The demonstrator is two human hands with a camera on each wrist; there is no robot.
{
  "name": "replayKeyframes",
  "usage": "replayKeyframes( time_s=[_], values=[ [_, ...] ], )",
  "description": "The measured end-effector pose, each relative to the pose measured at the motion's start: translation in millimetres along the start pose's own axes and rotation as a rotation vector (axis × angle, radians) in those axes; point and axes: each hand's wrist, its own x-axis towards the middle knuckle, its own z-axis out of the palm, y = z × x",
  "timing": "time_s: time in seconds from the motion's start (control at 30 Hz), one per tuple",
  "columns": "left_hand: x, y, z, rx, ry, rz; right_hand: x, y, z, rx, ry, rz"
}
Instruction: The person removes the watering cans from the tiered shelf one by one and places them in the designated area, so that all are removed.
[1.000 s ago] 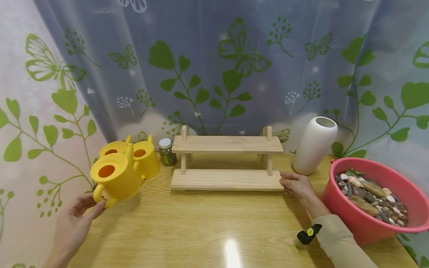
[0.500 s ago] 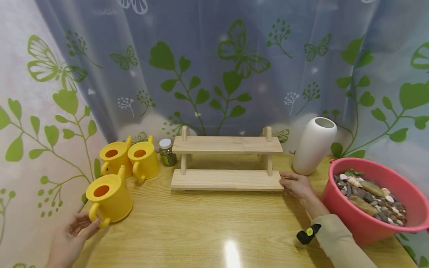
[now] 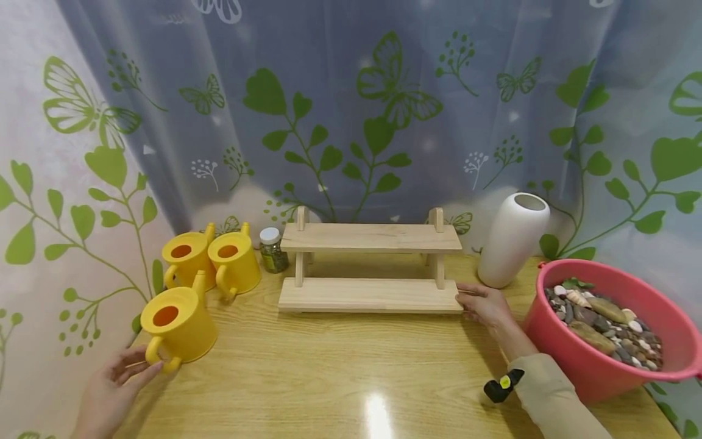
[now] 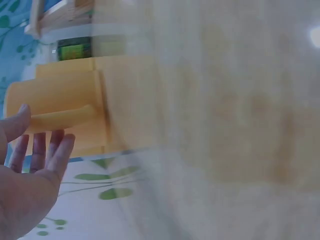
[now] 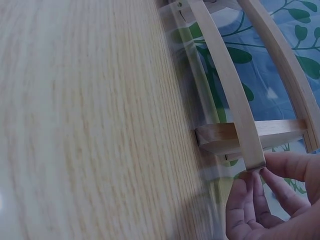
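Note:
On the table's left side stands a yellow watering can [image 3: 183, 329], its spout pointing to the back. My left hand [image 3: 117, 387] holds it by the looped handle, thumb and fingers on either side of the handle in the left wrist view. Two more yellow watering cans [image 3: 237, 263] stand close behind it. At the centre back is a two-tier wooden shelf [image 3: 370, 294]. The right hand [image 3: 485, 305] pinches the right end of its lower board; in the right wrist view the thumb [image 5: 285, 164] lies on one face and the curled fingers on the other.
A small jar with a white lid [image 3: 272, 250] stands between the cans and the shelf. Right of the shelf is a tall white vase [image 3: 510, 244]. A pink bucket [image 3: 576, 366] of pebbles and shells stands beside the right forearm. A patterned curtain [image 3: 329, 122] hangs behind.
The left hand has brought the watering can down and toward the front left, away from the other two, onto the table. The right hand stays at the shelf's end.

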Motion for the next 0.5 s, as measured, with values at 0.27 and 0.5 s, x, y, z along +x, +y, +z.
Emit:
replayKeyframes(
  time_s=[0.27,0.5],
  values=[
    [-0.9,32.4,-11.6,-0.115,0.186,0.183,-8.6,-7.2,2.5,-0.034,0.084,-0.068],
    [7.0,92.8,5.8,-0.154,0.144,0.410,-29.1,-30.4,10.0,-0.142,0.066,-0.227]
  ],
)
